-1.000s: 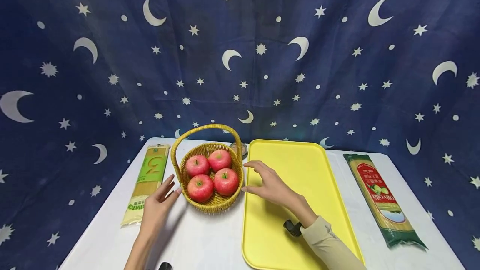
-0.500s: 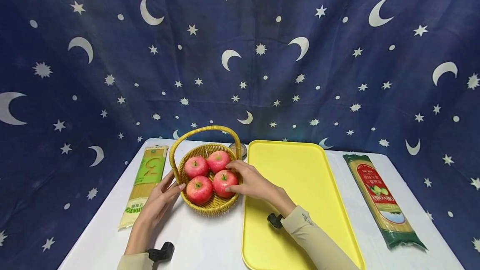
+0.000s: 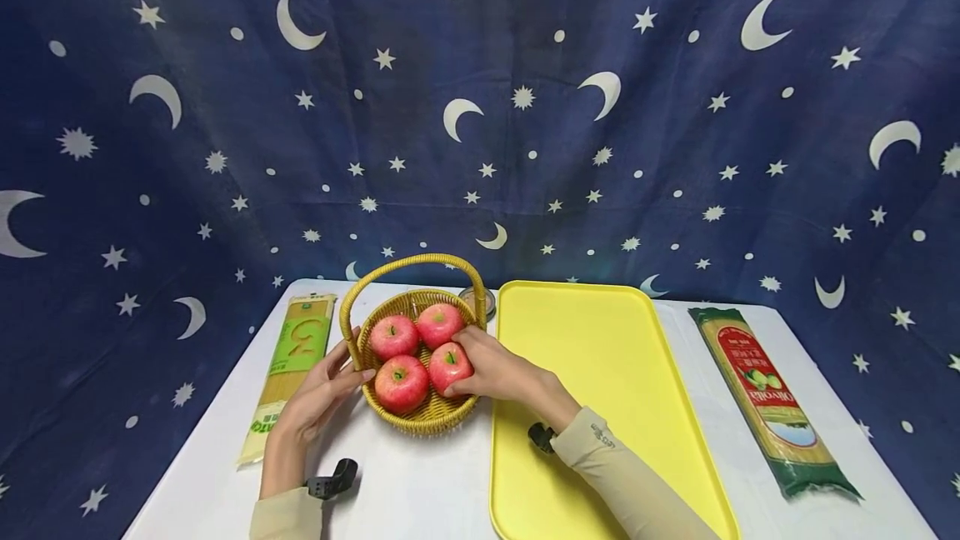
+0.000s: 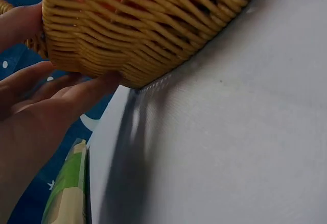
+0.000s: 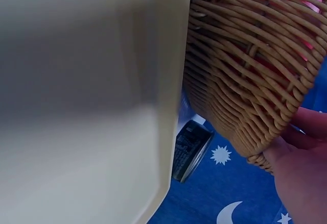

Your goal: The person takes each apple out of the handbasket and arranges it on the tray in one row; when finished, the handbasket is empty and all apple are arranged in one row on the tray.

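Note:
A yellow wicker basket (image 3: 427, 422) with a tall arched handle stands left of the middle in the head view, with several red apples in it. At its left side my left hand (image 3: 318, 397) holds the rim, thumb over the edge and fingers against the outer wall. The left wrist view shows those fingers (image 4: 97, 89) on the lower weave. Over the right rim, my right hand (image 3: 498, 372) grips the front right apple (image 3: 448, 365) between thumb and fingers. In the right wrist view the basket wall hides that apple's grip.
A yellow tray (image 3: 592, 332) lies right of the basket, under the right forearm. A pasta packet with a green label (image 3: 303, 344) lies left; a red-and-green pasta packet (image 3: 772, 398) lies far right. A small round tin (image 5: 191, 150) sits behind the basket.
My right hand has moved left from beside the basket, over its rim, and taken hold of the front right apple, which has tilted. My left hand has moved in to hold the left rim.

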`<state>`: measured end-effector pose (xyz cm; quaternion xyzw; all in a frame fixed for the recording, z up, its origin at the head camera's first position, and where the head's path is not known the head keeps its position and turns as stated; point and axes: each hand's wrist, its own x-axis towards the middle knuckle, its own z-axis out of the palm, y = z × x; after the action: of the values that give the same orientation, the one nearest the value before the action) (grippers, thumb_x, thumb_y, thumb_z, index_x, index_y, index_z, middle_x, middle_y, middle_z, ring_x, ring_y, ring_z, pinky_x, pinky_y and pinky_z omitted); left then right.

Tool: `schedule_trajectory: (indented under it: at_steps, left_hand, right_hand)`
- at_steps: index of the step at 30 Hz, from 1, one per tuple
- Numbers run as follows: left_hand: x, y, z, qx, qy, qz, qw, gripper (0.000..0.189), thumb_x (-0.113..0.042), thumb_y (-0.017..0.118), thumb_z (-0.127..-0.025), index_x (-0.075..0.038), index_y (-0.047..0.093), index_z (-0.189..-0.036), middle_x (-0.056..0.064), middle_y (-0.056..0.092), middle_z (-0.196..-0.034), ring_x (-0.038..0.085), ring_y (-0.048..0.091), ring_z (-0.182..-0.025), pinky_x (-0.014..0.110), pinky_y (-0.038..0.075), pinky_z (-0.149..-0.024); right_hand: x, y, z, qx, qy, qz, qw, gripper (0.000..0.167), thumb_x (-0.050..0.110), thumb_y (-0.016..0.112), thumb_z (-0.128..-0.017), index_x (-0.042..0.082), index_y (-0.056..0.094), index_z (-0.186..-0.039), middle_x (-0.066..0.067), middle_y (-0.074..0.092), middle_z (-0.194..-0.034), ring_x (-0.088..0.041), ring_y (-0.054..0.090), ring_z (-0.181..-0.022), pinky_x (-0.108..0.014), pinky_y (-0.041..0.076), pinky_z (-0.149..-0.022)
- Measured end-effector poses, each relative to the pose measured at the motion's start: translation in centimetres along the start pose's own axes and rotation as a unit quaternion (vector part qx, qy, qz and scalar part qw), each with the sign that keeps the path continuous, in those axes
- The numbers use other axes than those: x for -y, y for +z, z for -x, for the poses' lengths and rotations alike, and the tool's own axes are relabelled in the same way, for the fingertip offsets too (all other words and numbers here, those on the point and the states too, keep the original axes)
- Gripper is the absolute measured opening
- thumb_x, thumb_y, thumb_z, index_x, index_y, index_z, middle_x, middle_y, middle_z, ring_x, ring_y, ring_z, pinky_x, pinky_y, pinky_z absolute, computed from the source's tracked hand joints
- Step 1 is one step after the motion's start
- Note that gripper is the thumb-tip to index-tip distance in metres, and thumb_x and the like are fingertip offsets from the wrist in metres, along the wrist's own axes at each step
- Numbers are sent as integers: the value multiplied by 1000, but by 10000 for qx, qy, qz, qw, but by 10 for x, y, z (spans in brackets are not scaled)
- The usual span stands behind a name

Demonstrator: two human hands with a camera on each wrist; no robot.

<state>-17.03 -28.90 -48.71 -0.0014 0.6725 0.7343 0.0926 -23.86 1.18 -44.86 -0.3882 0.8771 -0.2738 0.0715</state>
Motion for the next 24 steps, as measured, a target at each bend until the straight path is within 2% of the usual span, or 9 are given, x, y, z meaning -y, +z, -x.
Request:
schedule_trajectory:
  at_steps: [6,15,20,24]
  left_hand:
    - [0,-3,1,75,102,157,9998,92,1,65,-94,-4,7,-165,19,13,-171,33,15,-157,10,42,-104]
    - [1,-1,-4,132,14,176,9998,90,0,64,-95,-4,7,-165,19,14,-171,33,15,-158,13,42,-105]
    - [3,-2,-3,132,-26,107,9999,90,0,63,-96,-4,7,-165,18,14,-171,33,15,-158,12,41,-105]
    - [3,-3,-1,181,-33,41,9998,90,-3,64,-96,-4,6,-165,19,14,-171,33,15,-158,12,41,-106]
  right_hand:
    - [4,-1,-2,65,-1,199,9998,71,35,88,-81,0,58,-135,-10,59,-130,-22,55,-120,-37,52,-106]
    - [-3,5,3,-353,-147,325,9987,65,34,86,-80,3,62,-132,-8,61,-128,-20,58,-117,-35,55,-102]
    - [-6,10,8,-595,-238,211,9977,67,34,87,-79,6,61,-133,-7,59,-131,-21,58,-119,-37,55,-103]
    - [-6,12,13,-805,-293,-197,9961,66,34,86,-79,11,59,-134,-3,58,-131,-17,58,-118,-37,54,-103]
